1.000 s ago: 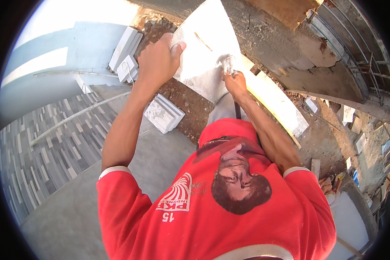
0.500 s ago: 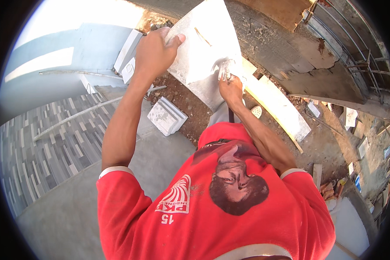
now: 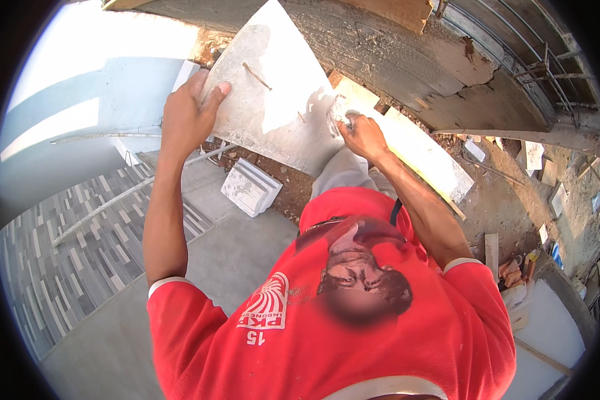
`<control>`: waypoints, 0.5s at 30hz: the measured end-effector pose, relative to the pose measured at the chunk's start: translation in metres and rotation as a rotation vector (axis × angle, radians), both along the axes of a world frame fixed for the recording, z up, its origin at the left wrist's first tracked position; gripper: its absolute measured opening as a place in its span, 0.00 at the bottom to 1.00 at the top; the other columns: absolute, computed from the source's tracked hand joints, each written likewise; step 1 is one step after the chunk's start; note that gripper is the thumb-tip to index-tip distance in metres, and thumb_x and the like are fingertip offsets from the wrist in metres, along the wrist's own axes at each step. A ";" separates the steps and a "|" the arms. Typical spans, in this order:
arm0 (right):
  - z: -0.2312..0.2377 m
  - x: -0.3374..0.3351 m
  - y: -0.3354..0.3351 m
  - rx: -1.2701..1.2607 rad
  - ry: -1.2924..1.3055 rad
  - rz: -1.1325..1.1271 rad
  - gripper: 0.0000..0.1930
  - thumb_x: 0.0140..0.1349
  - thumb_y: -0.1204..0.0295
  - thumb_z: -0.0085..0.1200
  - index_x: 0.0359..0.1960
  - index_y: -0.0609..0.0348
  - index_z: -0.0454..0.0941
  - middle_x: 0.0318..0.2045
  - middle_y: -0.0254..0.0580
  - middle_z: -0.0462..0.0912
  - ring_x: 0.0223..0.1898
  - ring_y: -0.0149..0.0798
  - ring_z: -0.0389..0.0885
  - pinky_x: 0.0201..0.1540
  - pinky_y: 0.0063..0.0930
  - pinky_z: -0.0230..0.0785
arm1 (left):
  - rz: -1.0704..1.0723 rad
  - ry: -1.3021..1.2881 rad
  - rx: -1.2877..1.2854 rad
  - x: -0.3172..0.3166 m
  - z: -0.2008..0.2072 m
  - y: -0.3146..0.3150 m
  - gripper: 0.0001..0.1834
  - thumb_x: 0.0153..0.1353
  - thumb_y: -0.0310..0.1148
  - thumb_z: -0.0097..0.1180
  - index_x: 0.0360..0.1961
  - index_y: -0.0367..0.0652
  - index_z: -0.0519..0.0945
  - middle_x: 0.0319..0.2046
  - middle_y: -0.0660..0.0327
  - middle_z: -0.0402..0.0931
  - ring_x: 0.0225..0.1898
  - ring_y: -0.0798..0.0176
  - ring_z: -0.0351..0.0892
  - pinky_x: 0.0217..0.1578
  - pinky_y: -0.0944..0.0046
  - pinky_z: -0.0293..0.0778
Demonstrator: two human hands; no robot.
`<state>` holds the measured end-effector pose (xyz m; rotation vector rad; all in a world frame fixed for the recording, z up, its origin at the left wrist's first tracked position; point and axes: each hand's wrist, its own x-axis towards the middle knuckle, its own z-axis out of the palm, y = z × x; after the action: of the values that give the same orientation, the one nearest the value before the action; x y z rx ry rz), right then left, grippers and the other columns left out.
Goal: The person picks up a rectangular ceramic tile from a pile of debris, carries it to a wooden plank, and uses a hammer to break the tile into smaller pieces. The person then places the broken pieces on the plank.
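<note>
Left fingers [image 3: 195, 81] pinch a panel [image 3: 263, 130]; right fingers [image 3: 361, 125], a whitish object [image 3: 335, 115] (the shirt [image 3: 440, 340] has white lettering [image 3: 271, 321]).

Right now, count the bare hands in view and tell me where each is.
2: the left hand grips the left edge of the pale board; the right hand holds a whitish thing by the board's right edge. No other hand shows.

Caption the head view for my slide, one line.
Left hand grips a pale board by its edge; right hand holds a whitish object near its right side.
</note>
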<state>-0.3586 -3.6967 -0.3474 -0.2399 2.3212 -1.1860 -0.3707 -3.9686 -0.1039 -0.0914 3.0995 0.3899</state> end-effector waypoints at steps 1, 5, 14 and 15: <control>-0.013 -0.009 0.019 0.034 -0.014 -0.047 0.27 0.68 0.51 0.53 0.52 0.66 0.82 0.41 0.66 0.85 0.47 0.64 0.83 0.54 0.50 0.73 | 0.023 0.023 0.049 0.003 0.001 -0.008 0.25 0.68 0.51 0.58 0.48 0.35 0.82 0.32 0.45 0.84 0.33 0.47 0.83 0.39 0.54 0.76; -0.088 -0.017 0.095 0.144 0.066 -0.309 0.29 0.69 0.49 0.50 0.47 0.70 0.81 0.41 0.67 0.85 0.46 0.64 0.84 0.51 0.52 0.73 | 0.141 0.087 0.132 0.012 -0.018 -0.042 0.26 0.68 0.51 0.60 0.44 0.34 0.82 0.29 0.45 0.82 0.30 0.51 0.82 0.36 0.57 0.75; -0.219 0.045 0.139 -0.257 -0.764 -0.620 0.09 0.69 0.67 0.57 0.36 0.61 0.77 0.23 0.35 0.74 0.20 0.26 0.70 0.18 0.24 0.62 | 0.125 0.244 0.123 -0.007 -0.215 -0.077 0.21 0.68 0.46 0.59 0.44 0.35 0.78 0.29 0.40 0.81 0.33 0.32 0.80 0.36 0.44 0.73; -0.227 0.041 0.131 -0.291 -0.806 -0.625 0.06 0.69 0.70 0.56 0.38 0.61 0.76 0.25 0.34 0.74 0.20 0.26 0.69 0.18 0.21 0.63 | 0.158 0.193 0.143 -0.008 -0.235 -0.077 0.21 0.68 0.46 0.59 0.44 0.35 0.78 0.29 0.39 0.81 0.34 0.32 0.81 0.36 0.44 0.74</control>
<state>-0.3172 -3.5658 -0.5741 0.7836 1.5237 -1.5303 -0.3787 -4.0453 -0.3393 -0.3162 3.2504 0.6612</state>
